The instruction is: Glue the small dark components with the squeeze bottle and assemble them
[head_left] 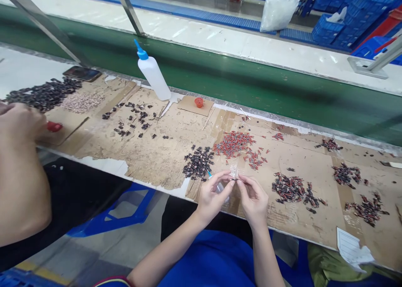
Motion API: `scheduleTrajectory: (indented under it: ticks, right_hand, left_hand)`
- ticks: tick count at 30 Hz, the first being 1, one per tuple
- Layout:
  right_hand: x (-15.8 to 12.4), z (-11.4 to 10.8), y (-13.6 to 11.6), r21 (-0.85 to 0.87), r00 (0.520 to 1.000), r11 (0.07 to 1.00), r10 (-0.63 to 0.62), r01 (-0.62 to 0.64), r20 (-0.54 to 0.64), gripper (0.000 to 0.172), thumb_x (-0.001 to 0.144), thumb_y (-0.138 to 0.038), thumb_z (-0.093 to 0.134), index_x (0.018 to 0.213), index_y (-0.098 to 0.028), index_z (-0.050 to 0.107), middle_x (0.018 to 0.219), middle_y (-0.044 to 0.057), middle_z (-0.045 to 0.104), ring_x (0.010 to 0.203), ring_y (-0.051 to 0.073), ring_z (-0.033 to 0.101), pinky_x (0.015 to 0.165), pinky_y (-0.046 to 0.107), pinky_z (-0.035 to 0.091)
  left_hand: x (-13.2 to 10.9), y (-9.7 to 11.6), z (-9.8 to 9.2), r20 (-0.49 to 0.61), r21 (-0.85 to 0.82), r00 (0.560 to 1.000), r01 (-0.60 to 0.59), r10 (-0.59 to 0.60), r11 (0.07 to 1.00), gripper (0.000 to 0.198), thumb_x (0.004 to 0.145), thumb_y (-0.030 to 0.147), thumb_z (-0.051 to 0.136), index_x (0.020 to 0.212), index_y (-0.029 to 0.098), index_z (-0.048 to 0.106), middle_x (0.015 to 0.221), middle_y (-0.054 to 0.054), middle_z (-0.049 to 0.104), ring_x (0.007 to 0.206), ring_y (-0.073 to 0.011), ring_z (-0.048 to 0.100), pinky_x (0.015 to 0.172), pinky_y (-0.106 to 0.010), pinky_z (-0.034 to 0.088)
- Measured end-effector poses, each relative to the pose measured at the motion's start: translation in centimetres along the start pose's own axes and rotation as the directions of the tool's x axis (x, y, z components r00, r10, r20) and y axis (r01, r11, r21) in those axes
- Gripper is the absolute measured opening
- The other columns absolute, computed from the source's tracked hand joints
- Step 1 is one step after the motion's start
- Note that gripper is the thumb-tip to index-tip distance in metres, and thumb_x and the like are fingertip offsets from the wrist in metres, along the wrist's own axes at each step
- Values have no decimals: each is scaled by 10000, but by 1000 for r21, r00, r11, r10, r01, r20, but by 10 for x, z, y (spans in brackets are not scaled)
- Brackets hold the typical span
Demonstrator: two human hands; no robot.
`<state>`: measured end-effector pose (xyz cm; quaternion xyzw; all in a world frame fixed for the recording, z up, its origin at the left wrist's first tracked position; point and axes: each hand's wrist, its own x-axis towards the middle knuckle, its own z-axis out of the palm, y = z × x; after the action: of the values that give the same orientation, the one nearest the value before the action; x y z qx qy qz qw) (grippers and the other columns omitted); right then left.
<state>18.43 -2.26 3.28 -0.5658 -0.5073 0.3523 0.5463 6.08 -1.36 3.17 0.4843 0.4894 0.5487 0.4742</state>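
My left hand (213, 196) and my right hand (255, 198) meet fingertip to fingertip near the table's front edge. Between them they pinch a small dark part (234, 179), too small to make out in detail. A small clear bottle with a blue tip (219, 188) shows by my left palm; whether it is held or lying there I cannot tell. Left of my hands lies a pile of small black parts (197, 163). Just beyond them is a heap of small red parts (234, 143). On the right are joined red-and-black pieces (289, 187).
A white squeeze bottle (154, 78) with a blue nozzle stands near the green conveyor (220, 65). A red cap (199, 102) sits on cardboard. At left, a co-worker's arm (21, 174) reaches over the table by black parts (47, 93). More piles (367, 209) and torn paper (353, 247) lie right.
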Motion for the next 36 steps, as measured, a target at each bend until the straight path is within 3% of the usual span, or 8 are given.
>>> scheduleTrajectory:
  ticks: [11, 20, 25, 27, 29, 31, 33, 36]
  right_hand:
    - [2, -4, -19, 190, 967, 950, 256, -249, -12, 255, 724, -420, 737, 855, -204, 767, 905, 85, 768, 862, 241, 720, 844, 415, 577]
    - [3, -2, -15, 277, 921, 886, 389, -373, -4, 334, 612, -441, 816, 828, -191, 765, 860, 88, 771, 824, 236, 716, 818, 414, 572]
    - [1, -13, -7, 228, 929, 912, 363, -340, -69, 312, 642, -431, 794, 835, -189, 756, 873, 89, 767, 838, 243, 708, 842, 437, 553]
    - [3, -26, -5, 148, 927, 943, 322, -298, -190, 307, 673, -430, 772, 850, -180, 747, 873, 96, 759, 841, 248, 699, 855, 456, 538]
    - [4, -39, -5, -44, 904, 976, 181, -215, -388, 294, 734, -428, 723, 884, -175, 739, 934, 117, 741, 929, 269, 670, 908, 492, 497]
    - [3, -45, -8, -329, 859, 935, -61, -129, -508, 285, 787, -420, 675, 928, -180, 735, 1090, 151, 691, 1099, 309, 588, 981, 536, 427]
    - [-1, -38, -12, -543, 879, 839, -232, -36, -416, 294, 813, -415, 650, 989, -192, 724, 1201, 162, 632, 1191, 329, 511, 1007, 549, 389]
    - [-12, -10, -14, -548, 988, 827, -155, 127, -5, 343, 842, -430, 620, 1093, -205, 680, 1079, 135, 676, 1039, 294, 585, 907, 484, 470]
  left_hand:
    - [6, 4, -1, 49, 110, 969, -244, 240, 963, 91, 838, 228, 681, 882, 196, 755, 831, -53, 770, 780, -178, 713, 763, -298, 573]
    - [7, -2, 0, 33, 148, 943, -334, 332, 931, 100, 856, 227, 665, 878, 189, 754, 779, -51, 759, 728, -171, 693, 709, -293, 554]
    - [8, -2, 1, 76, 158, 929, -370, 362, 916, 152, 845, 226, 679, 984, 194, 732, 835, -58, 766, 756, -176, 699, 723, -300, 562]
    - [8, -1, 2, 87, 164, 927, -374, 364, 913, 221, 844, 237, 681, 1060, 195, 704, 877, -67, 767, 787, -184, 703, 761, -319, 563]
    - [8, 1, 3, 97, 163, 924, -381, 370, 910, 236, 858, 251, 661, 1086, 190, 684, 891, -77, 764, 801, -189, 700, 784, -334, 559]
    - [7, 2, 2, 98, 134, 926, -376, 365, 917, 208, 884, 271, 616, 1060, 177, 677, 880, -85, 756, 797, -189, 691, 775, -331, 552]
    - [6, 2, 2, 102, 62, 937, -341, 334, 938, 214, 923, 301, 539, 1025, 166, 669, 871, -93, 742, 812, -191, 680, 768, -324, 545]
    - [4, -3, -1, 126, -111, 951, -269, 282, 957, 321, 961, 381, 417, 1019, 154, 637, 915, -115, 711, 867, -209, 669, 794, -346, 540]
